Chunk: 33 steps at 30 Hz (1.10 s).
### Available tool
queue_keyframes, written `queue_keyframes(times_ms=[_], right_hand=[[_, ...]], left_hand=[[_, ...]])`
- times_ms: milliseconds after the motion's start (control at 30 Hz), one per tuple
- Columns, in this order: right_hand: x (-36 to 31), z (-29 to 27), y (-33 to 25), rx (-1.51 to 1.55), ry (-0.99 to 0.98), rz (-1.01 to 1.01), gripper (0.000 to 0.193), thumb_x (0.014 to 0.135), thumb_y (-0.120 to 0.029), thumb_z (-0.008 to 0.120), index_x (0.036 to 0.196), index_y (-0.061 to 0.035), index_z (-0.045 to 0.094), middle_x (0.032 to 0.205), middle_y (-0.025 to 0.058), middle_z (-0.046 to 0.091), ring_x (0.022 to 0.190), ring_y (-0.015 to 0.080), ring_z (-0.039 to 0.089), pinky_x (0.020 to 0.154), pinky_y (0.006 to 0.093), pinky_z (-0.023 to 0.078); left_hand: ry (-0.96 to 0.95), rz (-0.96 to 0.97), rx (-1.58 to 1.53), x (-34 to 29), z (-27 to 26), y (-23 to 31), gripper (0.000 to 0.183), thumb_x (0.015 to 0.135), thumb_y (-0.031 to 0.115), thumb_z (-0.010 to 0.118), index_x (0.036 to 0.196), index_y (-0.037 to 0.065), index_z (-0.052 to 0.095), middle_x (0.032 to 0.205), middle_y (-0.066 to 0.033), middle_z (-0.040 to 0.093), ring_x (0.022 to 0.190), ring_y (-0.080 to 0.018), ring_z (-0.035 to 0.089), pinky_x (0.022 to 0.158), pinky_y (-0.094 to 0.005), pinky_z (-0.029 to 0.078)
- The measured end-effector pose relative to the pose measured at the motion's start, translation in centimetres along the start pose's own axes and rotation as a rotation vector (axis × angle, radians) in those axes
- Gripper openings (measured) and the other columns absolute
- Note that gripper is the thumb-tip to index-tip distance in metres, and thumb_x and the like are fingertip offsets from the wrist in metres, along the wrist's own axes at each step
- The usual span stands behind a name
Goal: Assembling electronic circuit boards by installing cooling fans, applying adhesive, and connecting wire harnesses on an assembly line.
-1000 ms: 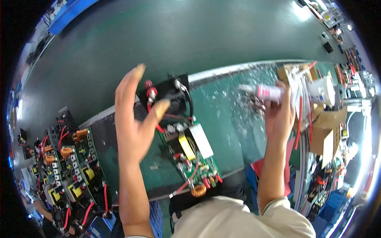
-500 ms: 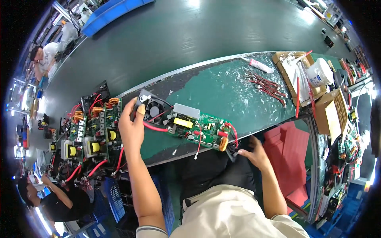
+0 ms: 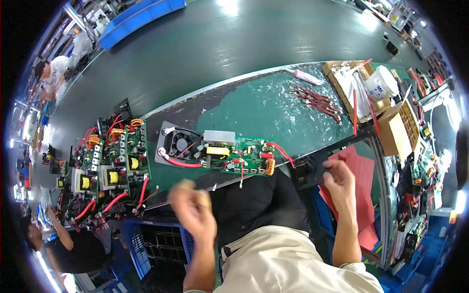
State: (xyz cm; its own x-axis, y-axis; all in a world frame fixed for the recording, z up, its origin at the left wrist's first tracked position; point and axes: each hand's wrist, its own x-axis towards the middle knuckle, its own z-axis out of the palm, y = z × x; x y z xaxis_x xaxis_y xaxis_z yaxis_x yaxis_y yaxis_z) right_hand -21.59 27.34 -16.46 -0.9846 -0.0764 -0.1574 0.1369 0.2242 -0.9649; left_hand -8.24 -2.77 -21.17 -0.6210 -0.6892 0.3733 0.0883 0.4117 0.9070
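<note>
A green circuit board (image 3: 249,151) lies on the bench's front edge, with a yellow transformer, a copper coil and a grey metal block on it. At its left end is a dark end panel (image 3: 166,132) bearing a black fan (image 3: 181,142). Red wires run from the board's right end to a black plastic panel (image 3: 308,170). My right hand (image 3: 341,179) is closed on that panel's right edge, thumb and fingers pinched. My left hand (image 3: 193,210), smeared by motion, hovers in front of the bench below the fan, apart from the board; its fingers cannot be made out.
Several similar boards (image 3: 115,161) stand at the left. Red wires (image 3: 317,103), a tube (image 3: 308,77) and a cardboard box (image 3: 337,80) with a white tub (image 3: 381,83) are at the right. Red sheets (image 3: 359,195) lie below the bench. Two people work at the left.
My left hand has let go of the fan end and moved down toward me. The board lies flatter and straighter. My right hand has raised the black panel up and to the right.
</note>
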Motion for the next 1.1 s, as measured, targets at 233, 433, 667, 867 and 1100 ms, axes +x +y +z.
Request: queue_keyframes(times_ms=[233, 433, 667, 867, 1100], right_hand=[[5.0, 2.9, -7.8, -0.427, 0.134, -0.620, 0.024, 0.088, 0.007, 0.060, 0.110, -0.0005, 0.065, 0.094, 0.0078, 0.064, 0.078, 0.0128, 0.059, 0.069, 0.0243, 0.046], [15.4, 6.4, -8.6, 0.010, -0.063, -0.468, 0.029, 0.094, -0.009, 0.063, 0.121, 0.0001, 0.063, 0.101, 0.0066, 0.068, 0.097, 0.0129, 0.063, 0.088, 0.0267, 0.048], [23.2, 9.6, -3.2, -0.169, -0.167, -0.457, 0.035, 0.089, -0.013, 0.071, 0.119, 0.0020, 0.063, 0.111, 0.0153, 0.069, 0.107, 0.0221, 0.065, 0.095, 0.0328, 0.048], [12.1, 8.1, -5.3, -0.327, -0.227, -0.628, 0.031, 0.085, -0.002, 0.070, 0.116, -0.0027, 0.065, 0.115, 0.0141, 0.066, 0.105, 0.0264, 0.065, 0.086, 0.0347, 0.051], [5.3, 9.7, -5.0, -0.614, -0.529, -0.910, 0.054, 0.070, -0.010, 0.078, 0.122, -0.0105, 0.063, 0.103, 0.0095, 0.062, 0.088, 0.0298, 0.063, 0.073, 0.0382, 0.054]], left_hand=[[-0.793, -0.676, -0.354, -8.1, 2.0, 0.1, 0.054, 0.087, -0.004, 0.068, 0.137, 0.004, 0.051, 0.130, -0.0106, 0.058, 0.103, -0.0140, 0.061, 0.084, -0.0274, 0.053], [-0.733, -0.150, -0.106, -1.8, 5.3, 2.1, 0.035, 0.085, 0.002, 0.072, 0.120, 0.003, 0.065, 0.126, -0.0137, 0.061, 0.106, -0.0221, 0.064, 0.084, -0.0300, 0.054], [-0.730, -0.337, -0.193, 0.6, 8.5, 1.9, 0.046, 0.092, 0.006, 0.068, 0.135, 0.000, 0.052, 0.123, -0.0134, 0.063, 0.107, -0.0176, 0.063, 0.087, -0.0294, 0.053], [-0.920, -0.252, -0.073, 1.1, 6.0, 5.7, 0.035, 0.080, -0.003, 0.072, 0.113, 0.006, 0.070, 0.125, -0.0101, 0.063, 0.092, -0.0163, 0.067, 0.079, -0.0279, 0.055], [-0.610, 0.034, 0.323, 5.7, 2.0, 7.4, 0.033, 0.081, -0.006, 0.065, 0.110, 0.008, 0.070, 0.103, -0.0115, 0.064, 0.085, -0.0274, 0.067, 0.074, -0.0363, 0.054]])
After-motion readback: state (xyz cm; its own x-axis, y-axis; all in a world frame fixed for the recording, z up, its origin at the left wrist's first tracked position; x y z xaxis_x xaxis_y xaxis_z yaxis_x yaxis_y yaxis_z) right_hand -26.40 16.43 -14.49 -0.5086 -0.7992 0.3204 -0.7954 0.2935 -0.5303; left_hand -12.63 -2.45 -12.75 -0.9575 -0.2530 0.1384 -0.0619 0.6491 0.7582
